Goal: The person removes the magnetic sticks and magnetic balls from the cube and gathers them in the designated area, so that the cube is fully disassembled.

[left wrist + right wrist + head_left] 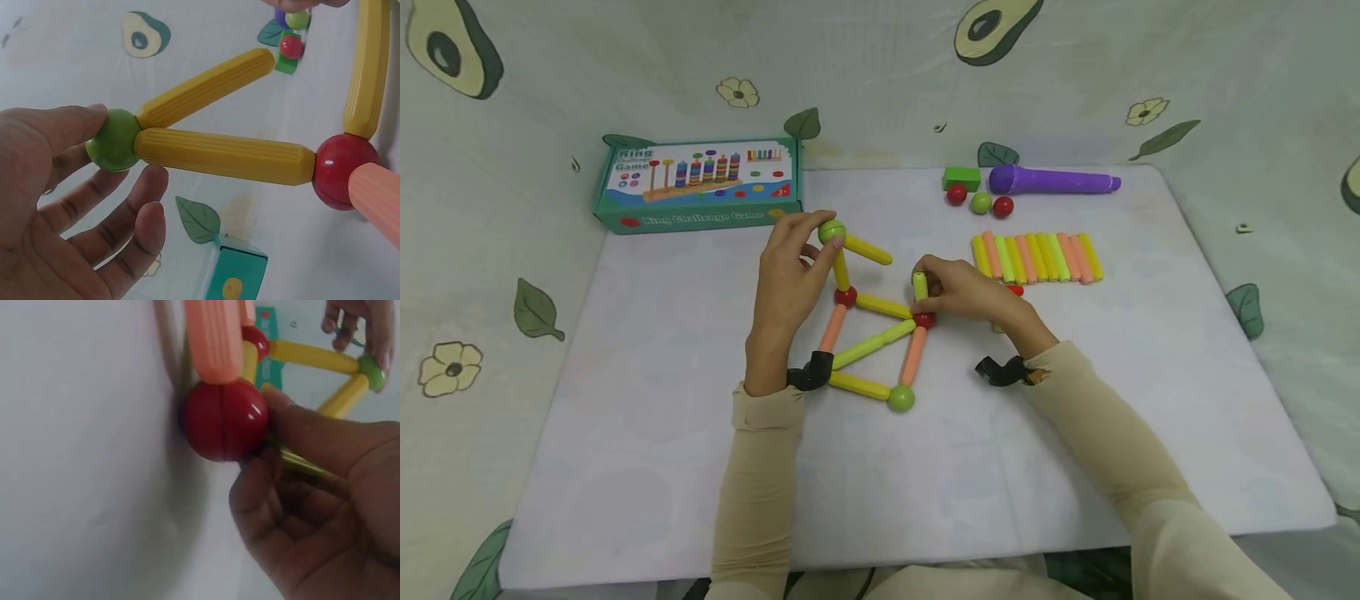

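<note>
My left hand (786, 279) pinches a green ball (114, 140) between thumb and fingertips, raised over the table. Two yellow rods (225, 156) stick out from that ball; one runs down to a red ball (846, 297), while the other's far end is free in the air. My right hand (966, 287) pinches a light green rod (920, 285) standing on a second red ball (925, 320). Below, orange rods (913, 357), yellow rods and light green rods join the balls into a flat frame, with a green ball (901, 398) at its near corner. The left wrist hides another corner.
A row of coloured rods (1037, 258) lies to the right. Behind it are a purple microphone-shaped stick (1060, 181), a green block (962, 177) and loose balls (1003, 207). A green game box (700, 187) sits at the back left. Something red (1015, 290) shows partly beyond the right hand.
</note>
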Demonstrator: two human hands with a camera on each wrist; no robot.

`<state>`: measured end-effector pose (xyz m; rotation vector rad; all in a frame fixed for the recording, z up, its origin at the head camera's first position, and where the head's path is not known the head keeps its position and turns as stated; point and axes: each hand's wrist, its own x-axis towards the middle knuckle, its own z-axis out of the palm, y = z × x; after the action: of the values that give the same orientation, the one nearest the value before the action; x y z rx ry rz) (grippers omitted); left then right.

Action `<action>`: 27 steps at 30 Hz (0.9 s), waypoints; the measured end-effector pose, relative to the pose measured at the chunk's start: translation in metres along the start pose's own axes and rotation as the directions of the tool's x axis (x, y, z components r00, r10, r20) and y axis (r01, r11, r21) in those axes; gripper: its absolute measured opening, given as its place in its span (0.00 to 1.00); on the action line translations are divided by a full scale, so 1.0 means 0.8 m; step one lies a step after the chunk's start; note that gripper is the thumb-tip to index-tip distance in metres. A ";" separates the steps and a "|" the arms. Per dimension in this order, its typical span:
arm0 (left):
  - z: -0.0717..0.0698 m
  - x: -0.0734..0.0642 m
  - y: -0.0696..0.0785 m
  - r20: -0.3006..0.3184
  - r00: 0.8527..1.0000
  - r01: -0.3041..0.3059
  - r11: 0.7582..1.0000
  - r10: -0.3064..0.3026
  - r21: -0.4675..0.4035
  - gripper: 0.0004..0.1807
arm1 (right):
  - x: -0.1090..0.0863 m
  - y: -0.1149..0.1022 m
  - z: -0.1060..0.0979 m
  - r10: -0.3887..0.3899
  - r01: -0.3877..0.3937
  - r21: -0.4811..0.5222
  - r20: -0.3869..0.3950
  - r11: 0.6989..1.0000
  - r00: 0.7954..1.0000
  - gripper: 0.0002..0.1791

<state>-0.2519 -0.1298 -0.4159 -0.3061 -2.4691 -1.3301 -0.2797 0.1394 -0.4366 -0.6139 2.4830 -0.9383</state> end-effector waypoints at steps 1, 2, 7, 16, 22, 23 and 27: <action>0.000 0.000 -0.001 0.000 1.000 -0.002 1.000 0.002 -0.003 0.21 | -0.001 0.000 0.002 -0.033 0.033 -0.018 0.001 0.999 0.999 0.23; -0.001 0.000 -0.001 0.000 1.000 -0.002 1.000 0.002 -0.004 0.21 | -0.002 0.000 0.005 -0.063 0.063 -0.034 -0.002 0.997 0.998 0.23; -0.001 -0.001 -0.004 -0.001 1.000 0.007 1.000 -0.007 -0.011 0.21 | -0.001 -0.003 0.018 -0.100 0.094 -0.071 -0.081 0.993 0.992 0.24; -0.005 -0.001 -0.001 -0.001 1.000 -0.016 1.000 0.016 -0.019 0.21 | -0.036 -0.015 0.017 -0.158 0.153 0.067 0.067 0.986 0.985 0.20; -0.007 0.003 0.003 -0.003 1.000 -0.023 1.000 0.023 -0.016 0.20 | -0.040 -0.002 0.022 -0.223 0.223 -0.012 0.023 0.975 0.975 0.17; -0.007 0.003 0.003 -0.005 1.000 -0.023 1.000 0.022 -0.018 0.20 | -0.038 0.002 0.022 -0.224 0.224 -0.011 0.005 0.975 0.975 0.17; -0.008 0.000 0.001 -0.010 1.000 -0.011 1.000 0.010 -0.019 0.20 | -0.030 0.011 0.021 -0.242 0.242 0.011 -0.031 0.970 0.970 0.17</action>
<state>-0.2506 -0.1348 -0.4124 -0.3161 -2.4447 -1.3488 -0.2534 0.1494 -0.4488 -0.9209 2.4620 -1.0596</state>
